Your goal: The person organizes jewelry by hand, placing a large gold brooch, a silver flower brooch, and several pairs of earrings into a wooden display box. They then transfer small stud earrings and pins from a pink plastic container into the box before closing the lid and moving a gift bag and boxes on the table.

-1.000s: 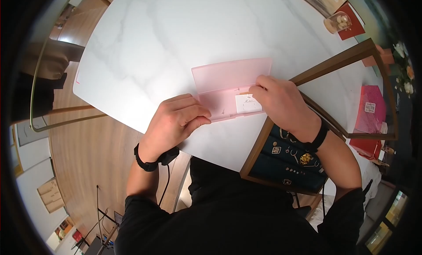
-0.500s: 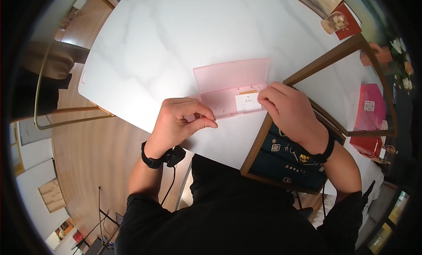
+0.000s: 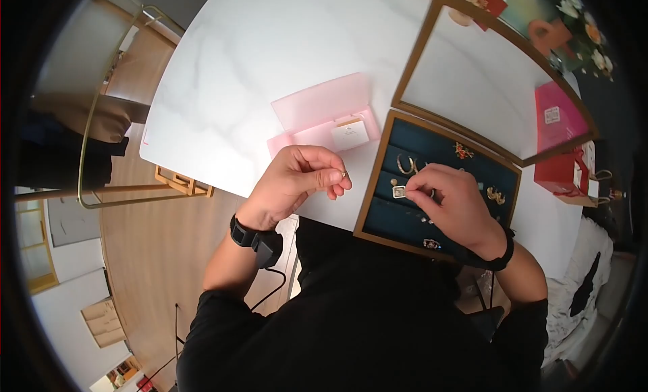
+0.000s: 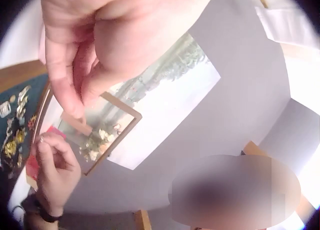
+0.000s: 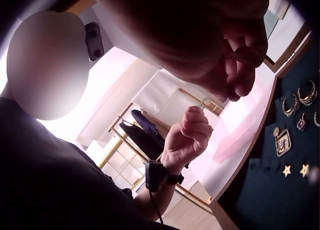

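My left hand point(image 3: 304, 179) pinches a tiny earring point(image 3: 344, 174) between thumb and forefinger, in front of a pink box. In the right wrist view a thin curved wire point(image 5: 205, 100) rises from those fingertips. Thumb and forefinger of my right hand point(image 3: 452, 206) meet over the jewellery case point(image 3: 373, 183); the left wrist view shows a small shiny piece point(image 4: 42, 139) at their tips. Just beside them in the case lies a square framed earring point(image 3: 399, 191), with hoop earrings point(image 3: 406, 164) farther back. The pink box point(image 3: 325, 101) stands open, holding a white card point(image 3: 349, 135).
The case's glass lid point(image 3: 413, 58) is raised at the far side. Beyond it are a pink bag point(image 3: 563, 118), a red gift bag point(image 3: 562, 174) and flowers point(image 3: 594, 34). A clothes rack point(image 3: 88, 149) stands left of the marble table point(image 3: 270, 41).
Both hands have moved away from the pink box. The right hand has come over the jewellery case, and the left hand has moved toward it with the tiny earring. The view has turned rightward.
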Available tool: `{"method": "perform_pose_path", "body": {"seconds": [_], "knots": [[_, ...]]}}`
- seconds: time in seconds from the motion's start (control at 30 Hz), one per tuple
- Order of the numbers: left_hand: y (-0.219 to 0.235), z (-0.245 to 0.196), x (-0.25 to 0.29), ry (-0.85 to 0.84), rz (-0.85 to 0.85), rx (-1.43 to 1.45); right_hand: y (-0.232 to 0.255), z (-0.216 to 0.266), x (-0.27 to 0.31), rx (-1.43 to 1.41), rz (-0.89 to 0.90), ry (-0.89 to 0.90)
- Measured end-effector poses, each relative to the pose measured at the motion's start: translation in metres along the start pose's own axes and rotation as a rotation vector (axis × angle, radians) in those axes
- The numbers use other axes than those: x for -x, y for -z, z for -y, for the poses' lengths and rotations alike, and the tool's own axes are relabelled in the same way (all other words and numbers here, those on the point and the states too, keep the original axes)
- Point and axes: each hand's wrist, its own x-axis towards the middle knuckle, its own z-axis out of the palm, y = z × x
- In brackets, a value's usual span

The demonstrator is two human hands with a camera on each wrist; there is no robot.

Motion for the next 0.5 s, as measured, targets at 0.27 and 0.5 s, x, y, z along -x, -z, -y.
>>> {"method": "perform_pose_path", "body": {"seconds": [0.27,0.5], "knots": [[-0.037,-0.001,-0.015,0.152,0.056,0.045,-0.003,-0.018,0.033,-0.112,-0.102,0.114],[-0.064,0.007,-0.024,0.165,0.100,0.063,-0.010,-0.021,0.037,-0.363,-0.159,0.178]]}}
